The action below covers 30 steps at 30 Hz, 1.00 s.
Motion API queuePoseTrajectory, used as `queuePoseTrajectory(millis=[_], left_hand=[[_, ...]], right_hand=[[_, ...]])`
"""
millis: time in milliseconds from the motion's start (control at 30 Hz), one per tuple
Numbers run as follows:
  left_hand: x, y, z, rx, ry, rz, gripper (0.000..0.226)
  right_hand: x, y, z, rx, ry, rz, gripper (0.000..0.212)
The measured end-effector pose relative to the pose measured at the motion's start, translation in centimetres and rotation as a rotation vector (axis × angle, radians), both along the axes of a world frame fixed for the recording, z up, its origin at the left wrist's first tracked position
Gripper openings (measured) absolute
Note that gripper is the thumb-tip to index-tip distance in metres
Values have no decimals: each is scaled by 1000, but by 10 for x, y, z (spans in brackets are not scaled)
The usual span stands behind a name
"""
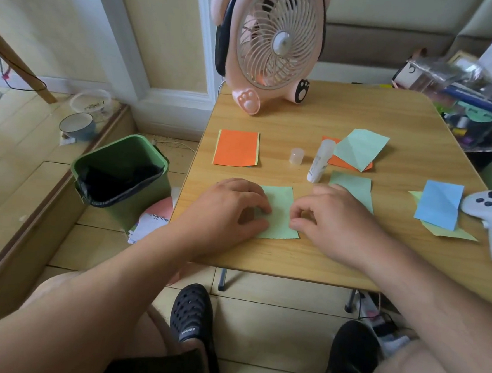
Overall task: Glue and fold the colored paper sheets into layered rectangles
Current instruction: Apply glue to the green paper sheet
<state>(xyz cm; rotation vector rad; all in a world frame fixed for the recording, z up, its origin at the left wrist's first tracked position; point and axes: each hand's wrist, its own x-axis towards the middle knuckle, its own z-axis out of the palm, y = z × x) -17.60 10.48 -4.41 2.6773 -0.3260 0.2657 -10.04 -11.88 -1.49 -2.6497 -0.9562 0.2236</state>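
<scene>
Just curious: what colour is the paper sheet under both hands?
Light green paper sheet, clearest in the head view, on the wooden table.

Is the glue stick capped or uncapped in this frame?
Uncapped. The glue stick lies on the table with its cap standing apart, just left of it.

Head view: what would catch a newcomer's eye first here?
Probably the two hands at the near edge of the wooden table: the left hand rests on a green sheet while the right hand, fingers curled, works its right edge. Next, the pink fan at the far edge. Between them lie the uncapped glue stick and an orange sheet at far left.
</scene>
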Motion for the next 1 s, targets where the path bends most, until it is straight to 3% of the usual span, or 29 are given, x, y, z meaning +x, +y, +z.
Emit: queuePoseTrajectory(millis=[233,367,433,500,600,700,800,867,933,1000], left_hand=[[3,-1,3,-11,18,9,25],[3,-4,4,3,32,13,25],[3,-6,4,8,24,8,23],[2,-7,4,11,31,10,22],[1,-8,2,20,37,20,23],[0,-8,0,24,19,14,28],[0,-10,0,37,10,39,36],[0,-14,0,48,-9,61,34],[-1,-18,-2,45,-31,81,30],[-2,-21,-4,35,-31,93,30]], right_hand=[[3,-8,-8,126,-61,51,9],[16,-14,-1,323,-281,-75,26],[26,-13,7,213,-286,-181,46],[31,-8,14,-42,-197,-226,68],[38,1,12,-164,-186,-166,82],[60,4,9,14,-314,-141,80],[68,4,12,431,-409,-161,52],[62,10,17,752,-190,-184,35],[51,19,23,993,171,-160,19],[45,25,24,1023,503,-145,33]])
